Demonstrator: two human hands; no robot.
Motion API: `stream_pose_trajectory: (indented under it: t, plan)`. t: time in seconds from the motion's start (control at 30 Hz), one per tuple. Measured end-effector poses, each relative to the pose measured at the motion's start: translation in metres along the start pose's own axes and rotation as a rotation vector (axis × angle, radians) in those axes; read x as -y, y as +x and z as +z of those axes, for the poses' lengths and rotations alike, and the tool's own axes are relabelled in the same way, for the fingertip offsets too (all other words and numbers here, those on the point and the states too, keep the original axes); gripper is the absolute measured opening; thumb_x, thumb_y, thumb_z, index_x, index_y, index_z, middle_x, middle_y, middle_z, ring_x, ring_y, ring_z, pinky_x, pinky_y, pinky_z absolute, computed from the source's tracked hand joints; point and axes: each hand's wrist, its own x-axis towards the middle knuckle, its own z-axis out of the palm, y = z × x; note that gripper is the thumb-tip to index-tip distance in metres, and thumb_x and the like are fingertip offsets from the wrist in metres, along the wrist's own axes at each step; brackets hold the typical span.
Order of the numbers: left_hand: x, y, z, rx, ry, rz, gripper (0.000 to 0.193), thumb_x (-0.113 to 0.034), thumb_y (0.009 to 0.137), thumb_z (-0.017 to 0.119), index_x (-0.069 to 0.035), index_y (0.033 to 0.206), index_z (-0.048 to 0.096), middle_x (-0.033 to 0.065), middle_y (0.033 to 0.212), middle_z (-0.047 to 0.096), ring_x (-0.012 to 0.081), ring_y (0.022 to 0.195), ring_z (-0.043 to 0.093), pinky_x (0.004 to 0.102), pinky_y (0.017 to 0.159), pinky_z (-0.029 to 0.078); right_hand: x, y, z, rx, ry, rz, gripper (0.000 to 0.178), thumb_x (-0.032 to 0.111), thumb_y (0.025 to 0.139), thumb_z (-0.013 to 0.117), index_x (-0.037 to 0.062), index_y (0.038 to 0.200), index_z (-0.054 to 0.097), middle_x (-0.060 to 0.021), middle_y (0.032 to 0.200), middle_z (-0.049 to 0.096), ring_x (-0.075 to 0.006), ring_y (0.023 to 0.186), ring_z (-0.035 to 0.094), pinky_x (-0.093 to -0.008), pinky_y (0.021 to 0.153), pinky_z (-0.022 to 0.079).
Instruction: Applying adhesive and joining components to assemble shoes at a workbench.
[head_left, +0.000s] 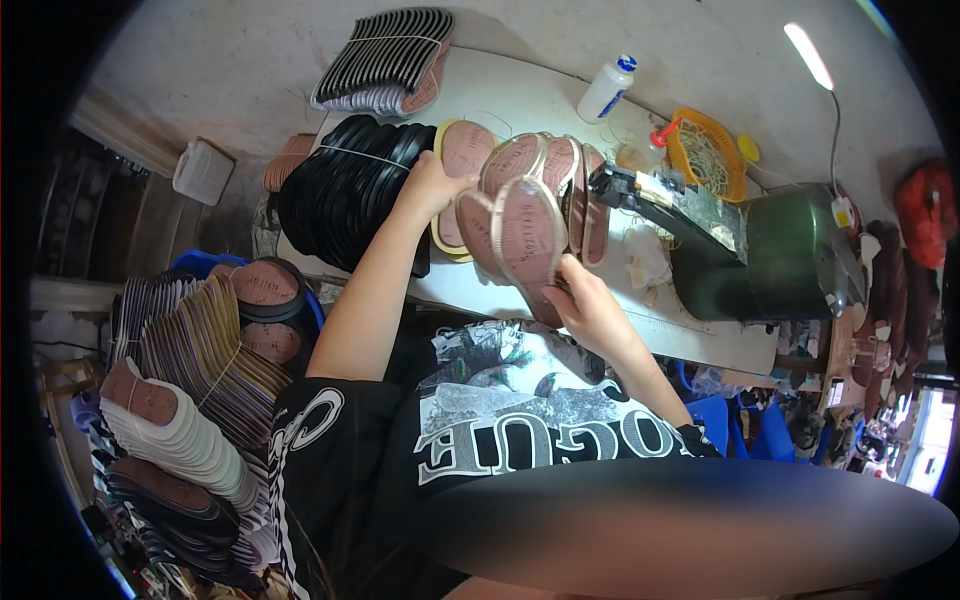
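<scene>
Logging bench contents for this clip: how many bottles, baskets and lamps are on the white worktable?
White plastic squeeze bottle with blue cap: 1
Small clear bottle with red nozzle: 1
Orange plastic basket: 1
Lit strip lamp on thin stalk: 1
Total: 4

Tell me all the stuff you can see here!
pink soles: several, fanned on the table, both hands on them
black soles: one bundle, left of the fan
striped soles: one bundle, table's far end
glue bottle: one, white, blue cap
orange basket: one, far right
green machine: one, right
sole stacks: many, person's left
left hand: on fan's left
right hand: gripping the front sole
</scene>
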Motion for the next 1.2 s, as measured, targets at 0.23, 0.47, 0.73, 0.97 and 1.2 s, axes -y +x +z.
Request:
stream_pose_trajectory:
  t: [0.23,0.47,0.73,0.97,1.2]
  plan:
    - [0.000,-0.019,-0.034,-0.232,-0.058,0.050,0.047,-0.025,0.073,0.077,0.006,0.103,0.056,0.0236,0.099,0.064,0.0321,0.095,0.063,0.0379,0.082,0.048,0.007,0.003,-0.020,-0.220,0.153,0.009,0.017,0.002,0.088,0.059,-0.0016,0.101,0.048,-0.0167,0.082,0.058,-0.0241,0.075,0.060,-0.0292,0.070,0.047]
    - [-0.018,-0.043,-0.047,-0.380,0.184,0.093,0.094,-0.036,0.063,0.082,0.001,0.135,0.036,0.0274,0.132,0.036,0.0432,0.118,0.045,0.0444,0.096,0.043,-0.019,0.082,0.011,-0.231,-0.061,-0.004,0.038,0.009,0.085,0.064,-0.0042,0.115,0.045,-0.0228,0.098,0.060,-0.0369,0.092,0.060,-0.0396,0.080,0.048]
    - [-0.052,-0.084,-0.061,-0.593,0.078,0.347,0.070,-0.023,0.066,0.083,0.000,0.119,0.045,0.0186,0.118,0.051,0.0326,0.107,0.052,0.0396,0.092,0.044,0.007,0.044,-0.002,-0.124,-0.042,-0.125,0.060,0.021,0.083,0.069,-0.0017,0.131,0.042,-0.0171,0.120,0.051,-0.0303,0.114,0.050,-0.0386,0.096,0.040]
    - [-0.097,-0.108,0.007,-0.033,-1.059,0.482,0.030,-0.018,0.090,0.066,0.000,0.111,0.055,0.0053,0.104,0.062,0.0098,0.093,0.057,0.0229,0.083,0.044,0.045,0.058,-0.015,-0.235,0.986,-0.093,0.048,0.009,0.089,0.064,-0.0038,0.130,0.042,-0.0100,0.121,0.055,-0.0137,0.112,0.052,-0.0308,0.097,0.041]
    - [-0.140,-0.078,-0.001,0.527,-1.368,0.068,0.040,-0.021,0.091,0.063,0.001,0.121,0.051,0.0085,0.105,0.063,0.0150,0.093,0.063,0.0274,0.082,0.051,0.017,0.038,-0.057,-0.048,1.042,-0.073,0.043,0.022,0.089,0.067,-0.0043,0.119,0.053,-0.0075,0.104,0.063,-0.0117,0.094,0.059,-0.0272,0.083,0.049]
